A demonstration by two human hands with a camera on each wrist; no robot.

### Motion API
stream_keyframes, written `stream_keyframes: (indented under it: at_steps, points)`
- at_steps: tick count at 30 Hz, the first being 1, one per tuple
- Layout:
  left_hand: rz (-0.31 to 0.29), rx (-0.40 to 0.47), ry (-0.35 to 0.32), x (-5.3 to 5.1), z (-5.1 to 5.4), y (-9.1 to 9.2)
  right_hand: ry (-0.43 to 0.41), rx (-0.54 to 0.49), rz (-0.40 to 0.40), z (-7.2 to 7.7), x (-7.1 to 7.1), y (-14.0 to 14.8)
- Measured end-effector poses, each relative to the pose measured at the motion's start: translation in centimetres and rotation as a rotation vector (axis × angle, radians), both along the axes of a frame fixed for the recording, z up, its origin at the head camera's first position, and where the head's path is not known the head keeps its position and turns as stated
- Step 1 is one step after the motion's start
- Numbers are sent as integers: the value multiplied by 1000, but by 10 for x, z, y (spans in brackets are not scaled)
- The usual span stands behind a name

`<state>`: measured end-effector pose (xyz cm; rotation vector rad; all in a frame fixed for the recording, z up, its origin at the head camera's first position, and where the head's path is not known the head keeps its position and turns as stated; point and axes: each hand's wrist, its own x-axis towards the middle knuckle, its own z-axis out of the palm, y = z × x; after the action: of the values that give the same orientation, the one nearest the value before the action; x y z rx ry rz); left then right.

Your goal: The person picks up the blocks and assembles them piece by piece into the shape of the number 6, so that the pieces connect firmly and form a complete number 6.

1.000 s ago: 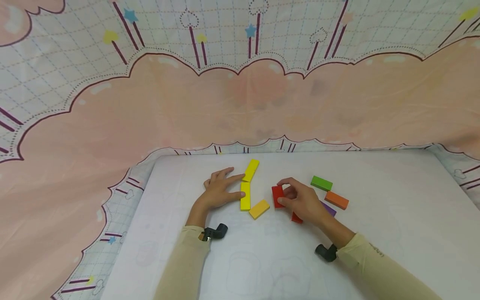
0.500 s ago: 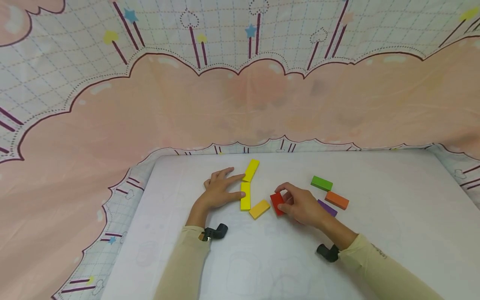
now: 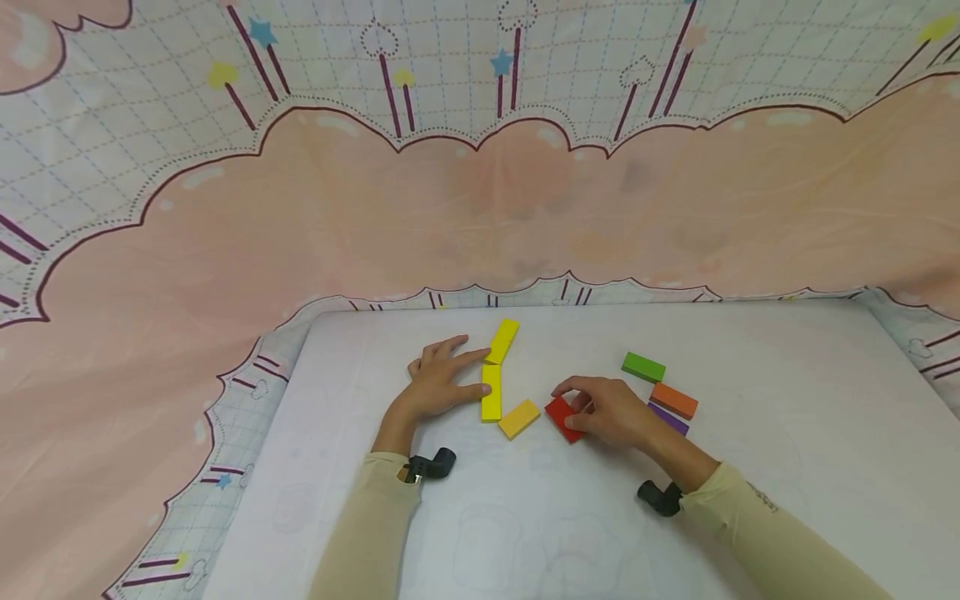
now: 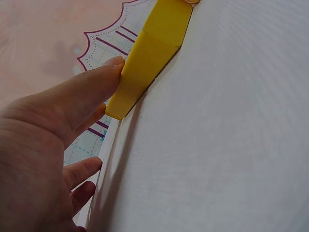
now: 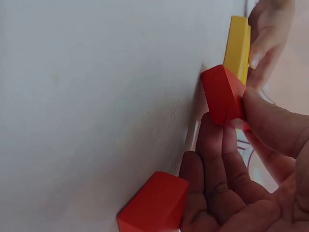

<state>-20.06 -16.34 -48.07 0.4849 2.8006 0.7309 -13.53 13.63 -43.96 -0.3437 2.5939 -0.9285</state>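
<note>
In the head view my right hand (image 3: 611, 411) pinches a red block (image 3: 562, 418) between thumb and fingers, low over the white table. A second red block (image 5: 154, 205) lies beside the curled fingers in the right wrist view; the hand hides it from the head camera. My left hand (image 3: 435, 387) spreads its fingers beside two yellow blocks that meet end to end. Its index fingertip touches the far yellow block (image 3: 503, 340), and its thumb the near yellow block (image 3: 491, 407). An orange-yellow block (image 3: 519, 419) lies slanted between the near yellow block and the held red one.
Right of my right hand lie a green block (image 3: 643, 367), an orange block (image 3: 673, 401) and a partly covered purple block (image 3: 667, 419). The white table (image 3: 795, 467) ends at a patterned cloth (image 3: 480, 217) behind. Each wrist carries a small black camera (image 3: 433, 463).
My right hand has brought the red block nearer to me and turned it. The second red block has gone out of the head view. The purple block has shifted right. My left hand stays put.
</note>
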Motion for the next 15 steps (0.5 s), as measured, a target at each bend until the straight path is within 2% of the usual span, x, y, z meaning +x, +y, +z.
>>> stream_keyframes:
  at_steps: [8,15]
  points:
    - [2,3,-1,-1,-1,0,-33,26,13,1,-6,-1]
    - [1,5,1,-1,-1,0,-36,36,57,-2,-11,0]
